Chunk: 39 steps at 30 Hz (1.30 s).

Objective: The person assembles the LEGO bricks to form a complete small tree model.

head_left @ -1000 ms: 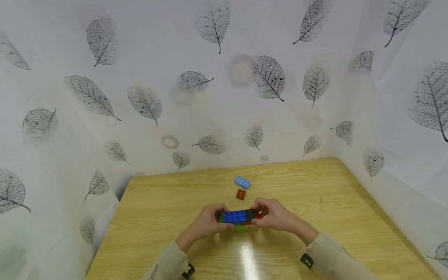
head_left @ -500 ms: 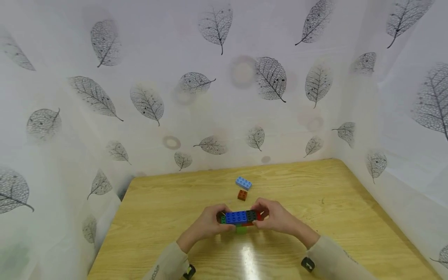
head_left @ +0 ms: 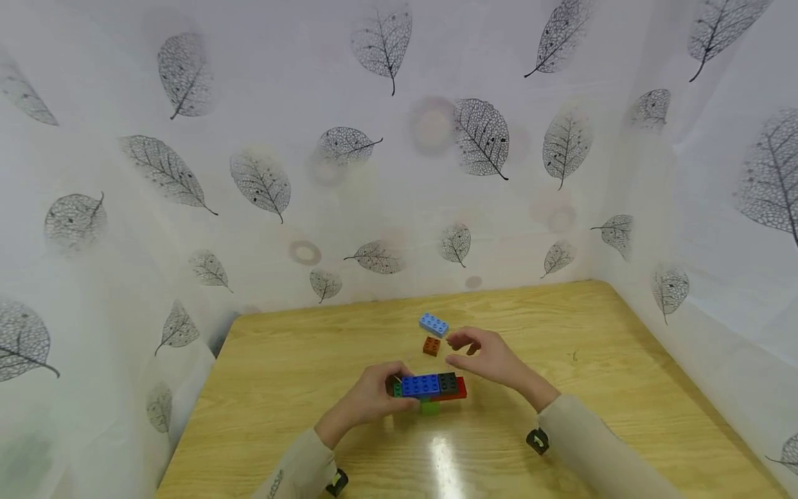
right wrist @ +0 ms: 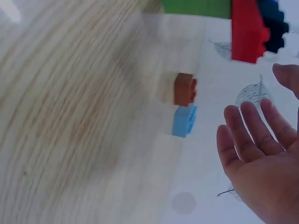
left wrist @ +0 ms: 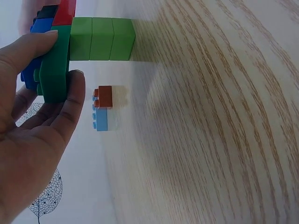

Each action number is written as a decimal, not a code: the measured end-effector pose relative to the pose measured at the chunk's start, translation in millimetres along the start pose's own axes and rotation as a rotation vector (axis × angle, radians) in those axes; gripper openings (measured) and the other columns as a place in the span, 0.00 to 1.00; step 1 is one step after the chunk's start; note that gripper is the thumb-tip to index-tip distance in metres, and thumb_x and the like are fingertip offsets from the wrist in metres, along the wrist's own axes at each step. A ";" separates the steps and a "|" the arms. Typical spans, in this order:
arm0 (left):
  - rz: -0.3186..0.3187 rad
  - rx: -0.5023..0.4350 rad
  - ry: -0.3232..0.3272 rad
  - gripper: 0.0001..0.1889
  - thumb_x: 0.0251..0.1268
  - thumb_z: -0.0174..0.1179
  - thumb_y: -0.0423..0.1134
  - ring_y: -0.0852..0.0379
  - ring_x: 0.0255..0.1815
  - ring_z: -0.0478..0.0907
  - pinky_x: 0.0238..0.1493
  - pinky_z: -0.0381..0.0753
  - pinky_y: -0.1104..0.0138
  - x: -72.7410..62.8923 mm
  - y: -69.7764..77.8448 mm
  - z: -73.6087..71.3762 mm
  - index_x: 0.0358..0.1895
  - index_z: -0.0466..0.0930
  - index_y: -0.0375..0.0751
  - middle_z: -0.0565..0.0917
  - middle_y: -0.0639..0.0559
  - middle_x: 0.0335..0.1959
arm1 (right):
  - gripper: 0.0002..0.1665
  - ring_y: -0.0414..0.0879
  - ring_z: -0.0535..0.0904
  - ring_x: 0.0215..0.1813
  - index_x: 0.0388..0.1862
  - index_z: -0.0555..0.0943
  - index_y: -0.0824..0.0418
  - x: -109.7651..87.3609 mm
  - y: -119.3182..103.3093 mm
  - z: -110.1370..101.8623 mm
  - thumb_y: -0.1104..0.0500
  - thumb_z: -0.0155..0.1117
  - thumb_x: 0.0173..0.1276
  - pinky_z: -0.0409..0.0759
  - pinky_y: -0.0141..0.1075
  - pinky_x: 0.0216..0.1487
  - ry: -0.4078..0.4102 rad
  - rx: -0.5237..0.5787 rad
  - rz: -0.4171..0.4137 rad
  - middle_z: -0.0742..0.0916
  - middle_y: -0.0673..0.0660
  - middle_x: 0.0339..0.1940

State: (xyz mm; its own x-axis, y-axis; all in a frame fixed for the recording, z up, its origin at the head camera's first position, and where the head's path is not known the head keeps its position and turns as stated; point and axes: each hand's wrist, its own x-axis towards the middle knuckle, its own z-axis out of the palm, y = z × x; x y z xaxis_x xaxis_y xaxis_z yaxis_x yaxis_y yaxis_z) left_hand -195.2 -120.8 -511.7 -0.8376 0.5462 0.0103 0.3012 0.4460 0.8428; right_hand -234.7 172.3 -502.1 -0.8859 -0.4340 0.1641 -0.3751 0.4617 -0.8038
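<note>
A T-shaped build of toy building bricks stands on the table. Its column of three light green bricks (left wrist: 101,39) carries a dark green brick (left wrist: 55,70) and a red brick (head_left: 461,390), topped by a blue brick (head_left: 420,385) and a black brick (head_left: 447,382). My left hand (head_left: 373,395) grips the dark green end between thumb and fingers. Apart from the build, my right hand (head_left: 492,357) hovers with fingers loosely bent and nothing in it, just right of a small brown brick (head_left: 431,346). Behind that brick lies a light blue brick (head_left: 433,324).
The wooden table (head_left: 299,353) meets a leaf-patterned white sheet (head_left: 399,208) at its back and sides. Both loose bricks lie beyond the build, toward the back edge.
My right hand has let go of the red end of the build and moved away toward the brown brick. The left hand keeps its grip, and the build stays in place.
</note>
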 end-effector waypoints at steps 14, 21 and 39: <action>-0.015 -0.015 -0.003 0.15 0.65 0.75 0.41 0.61 0.38 0.78 0.39 0.78 0.71 -1.0 1.7 -0.7 0.51 0.84 0.46 0.85 0.55 0.43 | 0.27 0.58 0.82 0.60 0.66 0.79 0.66 38.5 42.1 10.9 0.55 0.71 0.74 0.83 0.54 0.61 0.107 0.037 0.143 0.85 0.66 0.63; -0.005 -0.010 0.005 0.16 0.64 0.76 0.41 0.63 0.37 0.78 0.39 0.79 0.71 -0.8 -0.8 0.7 0.52 0.84 0.46 0.85 0.54 0.43 | 0.29 0.58 0.82 0.62 0.69 0.78 0.64 47.0 53.3 19.6 0.55 0.71 0.74 0.85 0.49 0.57 0.133 0.058 0.238 0.83 0.64 0.66; 0.015 0.001 0.008 0.17 0.64 0.76 0.43 0.63 0.38 0.78 0.39 0.79 0.71 1.7 -0.9 2.8 0.53 0.84 0.46 0.85 0.55 0.43 | 0.30 0.56 0.85 0.54 0.66 0.79 0.67 64.5 59.0 28.7 0.54 0.73 0.70 0.85 0.46 0.50 0.148 -0.077 0.270 0.85 0.66 0.61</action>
State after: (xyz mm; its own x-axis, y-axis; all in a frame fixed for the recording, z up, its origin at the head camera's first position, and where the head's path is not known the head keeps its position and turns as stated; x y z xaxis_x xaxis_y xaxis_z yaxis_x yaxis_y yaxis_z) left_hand -195.7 -118.3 -513.9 -0.8367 0.5471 0.0267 0.3136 0.4385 0.8422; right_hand -306.1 149.4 -555.3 -0.9843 -0.1729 0.0367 -0.1355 0.6047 -0.7848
